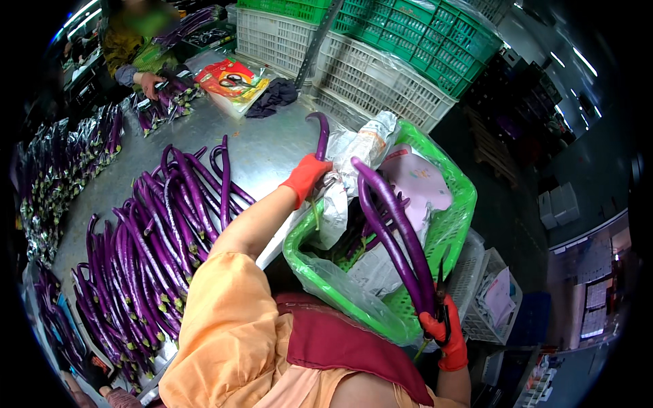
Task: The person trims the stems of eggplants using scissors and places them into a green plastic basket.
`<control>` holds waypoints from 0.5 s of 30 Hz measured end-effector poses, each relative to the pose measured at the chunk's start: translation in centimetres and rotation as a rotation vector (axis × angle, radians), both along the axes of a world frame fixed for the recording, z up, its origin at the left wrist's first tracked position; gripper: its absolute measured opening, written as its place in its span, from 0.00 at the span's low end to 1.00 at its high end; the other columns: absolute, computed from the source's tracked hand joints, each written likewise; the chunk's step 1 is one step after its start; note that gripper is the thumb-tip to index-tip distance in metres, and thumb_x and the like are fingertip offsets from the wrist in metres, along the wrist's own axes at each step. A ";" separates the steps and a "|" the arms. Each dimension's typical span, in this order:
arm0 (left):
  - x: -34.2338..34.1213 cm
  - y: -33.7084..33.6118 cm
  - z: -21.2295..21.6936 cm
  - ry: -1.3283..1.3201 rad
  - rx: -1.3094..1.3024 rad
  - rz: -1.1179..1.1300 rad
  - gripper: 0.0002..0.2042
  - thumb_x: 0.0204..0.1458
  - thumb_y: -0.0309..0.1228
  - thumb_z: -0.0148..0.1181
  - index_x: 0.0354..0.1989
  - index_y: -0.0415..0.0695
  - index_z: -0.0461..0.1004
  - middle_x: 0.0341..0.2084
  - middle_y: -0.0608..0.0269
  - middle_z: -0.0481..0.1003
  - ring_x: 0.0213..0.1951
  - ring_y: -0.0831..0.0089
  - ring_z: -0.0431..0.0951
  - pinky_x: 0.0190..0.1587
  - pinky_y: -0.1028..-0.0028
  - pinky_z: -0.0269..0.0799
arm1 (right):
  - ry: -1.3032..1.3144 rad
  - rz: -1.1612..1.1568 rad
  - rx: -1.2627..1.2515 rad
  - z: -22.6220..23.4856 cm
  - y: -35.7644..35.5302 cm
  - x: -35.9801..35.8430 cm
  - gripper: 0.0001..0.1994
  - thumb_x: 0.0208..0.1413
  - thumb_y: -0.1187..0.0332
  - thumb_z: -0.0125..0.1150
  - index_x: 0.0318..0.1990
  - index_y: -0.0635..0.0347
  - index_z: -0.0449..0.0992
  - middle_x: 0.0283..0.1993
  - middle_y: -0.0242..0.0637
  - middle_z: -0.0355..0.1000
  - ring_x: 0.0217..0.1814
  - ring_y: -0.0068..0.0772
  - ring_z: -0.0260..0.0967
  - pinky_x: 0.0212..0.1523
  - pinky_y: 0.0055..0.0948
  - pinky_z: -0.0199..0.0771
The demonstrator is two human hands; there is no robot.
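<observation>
Over the green basket point(454, 224), I see my left hand point(307, 175) clenched on one curved purple eggplant point(321, 133) at twelve o'clock; at five o'clock my right hand point(445, 334) grips two long eggplants point(398, 234) and dark scissors point(441, 292).

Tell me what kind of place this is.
Probably a vegetable packing or sorting area: long purple eggplants are piled on a metal table, with stacked plastic crates behind and a green basket of produce.

Produce packing shed: stacked crates point(381, 75), eggplants point(156, 238)
</observation>
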State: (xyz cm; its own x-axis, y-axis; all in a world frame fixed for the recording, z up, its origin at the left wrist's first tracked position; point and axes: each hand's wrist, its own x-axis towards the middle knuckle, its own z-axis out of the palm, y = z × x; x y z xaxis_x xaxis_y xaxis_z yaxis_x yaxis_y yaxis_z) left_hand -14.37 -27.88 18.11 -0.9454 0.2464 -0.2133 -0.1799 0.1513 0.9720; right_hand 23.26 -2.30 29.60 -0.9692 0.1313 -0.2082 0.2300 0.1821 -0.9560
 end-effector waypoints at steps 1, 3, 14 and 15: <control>0.8 -1.3 1.9 -0.039 0.052 -0.071 0.21 0.48 0.44 0.61 0.39 0.38 0.69 0.22 0.62 0.71 0.21 0.72 0.71 0.20 0.72 0.66 | 0.012 -0.018 -0.030 0.2 0.0 -0.1 0.37 0.45 0.57 0.69 0.60 0.64 0.60 0.43 0.35 0.70 0.38 0.24 0.69 0.41 0.25 0.70; -0.5 -3.3 0.9 -0.108 0.263 -0.226 0.22 0.50 0.46 0.62 0.41 0.39 0.68 0.24 0.61 0.70 0.21 0.72 0.72 0.21 0.72 0.70 | 0.067 -0.025 -0.078 0.5 -0.2 -0.5 0.39 0.44 0.57 0.70 0.61 0.64 0.59 0.43 0.36 0.71 0.37 0.25 0.70 0.39 0.25 0.71; 10.0 -8.7 6.5 0.217 0.417 0.112 0.30 0.56 0.47 0.55 0.63 0.47 0.55 0.21 0.61 0.71 0.17 0.76 0.70 0.18 0.78 0.64 | 0.349 0.105 -0.228 -0.7 -5.0 -9.7 0.40 0.44 0.51 0.69 0.61 0.62 0.58 0.39 0.35 0.69 0.35 0.22 0.68 0.35 0.21 0.70; 11.0 -9.8 7.8 0.130 0.506 0.043 0.30 0.56 0.46 0.56 0.63 0.46 0.56 0.25 0.62 0.72 0.23 0.77 0.73 0.25 0.79 0.67 | 0.355 0.121 -0.249 -0.8 -5.8 -10.5 0.40 0.43 0.51 0.69 0.61 0.62 0.58 0.39 0.35 0.69 0.35 0.22 0.68 0.35 0.21 0.70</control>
State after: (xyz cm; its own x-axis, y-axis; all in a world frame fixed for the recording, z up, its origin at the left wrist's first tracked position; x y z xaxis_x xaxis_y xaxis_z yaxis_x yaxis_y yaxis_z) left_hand -3.41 -37.65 25.93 -0.9677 0.2484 0.0421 -0.0485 -0.3478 0.9363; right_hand 12.74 -8.08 28.85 -0.9916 0.0008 0.1292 -0.1291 -0.0577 -0.9900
